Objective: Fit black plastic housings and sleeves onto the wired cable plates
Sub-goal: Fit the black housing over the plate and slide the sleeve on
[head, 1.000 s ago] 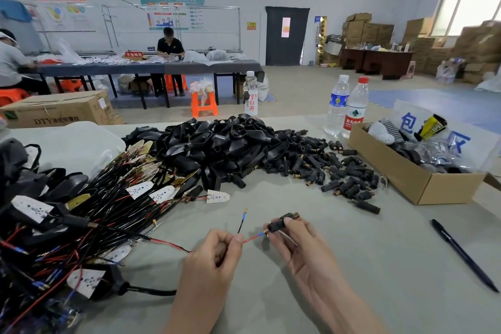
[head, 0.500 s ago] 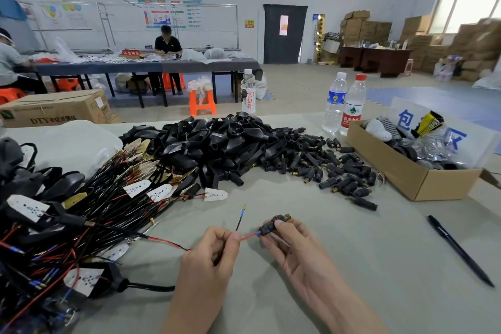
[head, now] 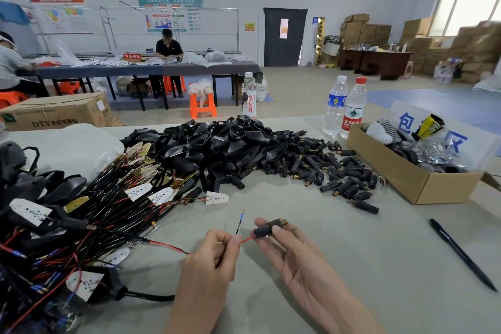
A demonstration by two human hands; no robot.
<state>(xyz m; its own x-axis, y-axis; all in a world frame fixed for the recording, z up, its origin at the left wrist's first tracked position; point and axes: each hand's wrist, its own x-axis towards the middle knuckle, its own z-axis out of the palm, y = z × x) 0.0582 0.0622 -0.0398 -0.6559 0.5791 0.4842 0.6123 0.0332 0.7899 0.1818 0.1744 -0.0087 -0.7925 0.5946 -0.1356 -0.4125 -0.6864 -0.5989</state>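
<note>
Grey table (head: 352, 266), L hand (head: 208, 260) pinching red wire (head: 246, 239), R hand (head: 295, 255) gripping sleeve (head: 267, 228)

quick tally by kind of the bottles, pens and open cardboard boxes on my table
Plastic bottles: 3 (white-labelled bottle, blue-labelled bottle, red-capped bottle)
Black pen: 1
Open cardboard box: 1
Total: 5
</note>
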